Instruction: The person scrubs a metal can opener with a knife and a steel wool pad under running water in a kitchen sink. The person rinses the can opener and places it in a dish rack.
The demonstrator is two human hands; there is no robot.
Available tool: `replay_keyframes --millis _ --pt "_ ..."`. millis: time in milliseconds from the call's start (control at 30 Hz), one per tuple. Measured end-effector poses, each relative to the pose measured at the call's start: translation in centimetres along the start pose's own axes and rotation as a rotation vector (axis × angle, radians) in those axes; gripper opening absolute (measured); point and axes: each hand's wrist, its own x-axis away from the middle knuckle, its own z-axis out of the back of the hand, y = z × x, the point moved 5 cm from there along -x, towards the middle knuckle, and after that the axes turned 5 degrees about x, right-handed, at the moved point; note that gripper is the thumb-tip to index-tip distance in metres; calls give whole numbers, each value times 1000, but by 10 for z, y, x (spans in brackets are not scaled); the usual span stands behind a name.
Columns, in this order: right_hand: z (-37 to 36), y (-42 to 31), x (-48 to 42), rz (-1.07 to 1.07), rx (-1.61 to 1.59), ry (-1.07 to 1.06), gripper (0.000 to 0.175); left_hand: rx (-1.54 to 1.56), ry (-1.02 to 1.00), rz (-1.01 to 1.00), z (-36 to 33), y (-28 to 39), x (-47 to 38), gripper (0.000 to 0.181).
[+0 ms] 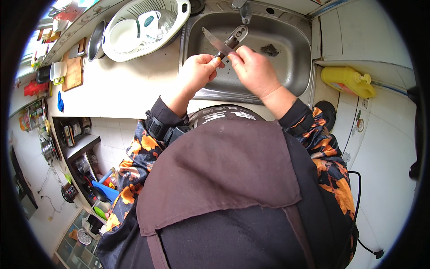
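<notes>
Above the stainless steel sink (292,79), my right hand (257,72) grips a knife (216,42). Its handle is hidden in the fingers, and its blade points up and to the left. My left hand (198,72) pinches the near end of a slim dark tool (232,41) with a pale rounded end that has ring shapes in it; its exact kind is unclear. The knife blade crosses over this tool; whether they touch I cannot tell. Behind my right hand, a dark scouring pad (269,50) lies on the sink floor among small dark specks.
A tap (246,15) stands at the sink's back edge. On the counter (134,84) to the left are a white draining basket (114,55) with dishes, a metal bowl (96,42) and a wooden cutting board (72,74). A yellow pump jug (342,79) sits at the right.
</notes>
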Motion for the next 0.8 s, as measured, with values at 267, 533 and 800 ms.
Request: replay_keyframes --millis 267,533,800 --pt "5 -3 -6 -14 41 4 23 74 -70 29 2 0 2 30" --pt "2 -4 -6 -20 -51 -68 25 92 -61 -11 0 -2 2 28" --pt "20 17 2 -216 -338 -310 27 155 -9 -52 12 3 10 28"
